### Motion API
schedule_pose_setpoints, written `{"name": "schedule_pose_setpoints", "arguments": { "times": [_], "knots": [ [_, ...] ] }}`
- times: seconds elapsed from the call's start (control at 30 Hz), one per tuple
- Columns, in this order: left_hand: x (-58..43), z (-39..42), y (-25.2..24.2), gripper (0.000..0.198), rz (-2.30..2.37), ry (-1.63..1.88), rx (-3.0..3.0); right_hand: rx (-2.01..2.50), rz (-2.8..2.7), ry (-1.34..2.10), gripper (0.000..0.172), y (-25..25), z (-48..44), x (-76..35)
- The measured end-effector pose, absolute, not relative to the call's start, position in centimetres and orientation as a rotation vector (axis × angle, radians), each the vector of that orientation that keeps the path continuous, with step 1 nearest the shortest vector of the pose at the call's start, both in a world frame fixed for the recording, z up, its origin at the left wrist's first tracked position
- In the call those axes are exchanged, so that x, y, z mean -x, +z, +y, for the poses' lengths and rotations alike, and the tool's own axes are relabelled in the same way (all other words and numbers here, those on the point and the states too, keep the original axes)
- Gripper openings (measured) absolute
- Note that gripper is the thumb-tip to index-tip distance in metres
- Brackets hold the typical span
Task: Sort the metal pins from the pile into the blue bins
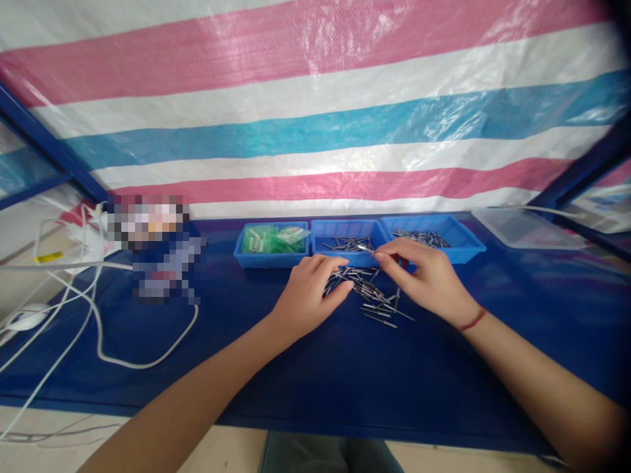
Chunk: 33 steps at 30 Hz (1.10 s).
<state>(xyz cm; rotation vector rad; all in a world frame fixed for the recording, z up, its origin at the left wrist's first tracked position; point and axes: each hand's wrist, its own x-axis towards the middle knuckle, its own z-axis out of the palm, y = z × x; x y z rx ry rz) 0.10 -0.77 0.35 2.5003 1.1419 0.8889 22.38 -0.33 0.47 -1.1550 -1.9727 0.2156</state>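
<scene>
A woven plastic sheet (315,98) fills the back as a wall, banded in pink, white and light blue, with bright glare on its upper folds. Dark blue frame bars (49,141) slant down at both sides, and more pale sheeting shows beyond them. The tabletop (345,368) is deep blue, smooth and evenly lit. Below its near edge lies a strip of pale floor (236,450).

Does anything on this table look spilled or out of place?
Yes: a heap of small metal pins lies loose on the blue table, in front of the middle tray, between the left hand and right hand. A white cable also loops across the table's left side.
</scene>
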Motion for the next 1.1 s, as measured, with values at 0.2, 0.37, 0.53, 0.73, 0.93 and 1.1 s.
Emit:
{"name": "schedule_pose_setpoints", "arguments": {
  "times": [0.2, 0.37, 0.53, 0.73, 0.93, 1.1],
  "knots": [
    [-0.3, 0.5, 1.1, 0.025, 1.081, 0.604, -2.846, 1.471, -1.697, -0.174, 0.02, 1.1, 1.7, -27.7],
    [0.2, 1.1, 0.5, 0.025, 1.105, 0.547, -2.887, 1.616, -1.735, -0.379, 0.02, 0.5, 2.7, -29.7],
    [0.5, 0.8, 0.2, 0.029, 1.105, 0.414, -2.909, 1.606, -1.894, -0.399, 0.021, 0.0, 2.7, -28.4],
    [0.5, -0.3, 0.6, 0.029, 1.337, 0.321, -2.887, 1.37, -2.24, 0.053, 0.026, 1.4, -0.2, -23.2],
    [0.9, -2.0, 2.7, 0.039, 1.723, 0.089, -2.646, 1.567, -2.48, 0.195, 0.053, 1.3, -3.0, -22.4],
    [1.1, -2.1, 2.9, 0.046, 1.712, -0.088, -2.585, 1.659, -2.507, 0.443, 0.052, 0.5, -3.3, -23.4]
  ]
}}
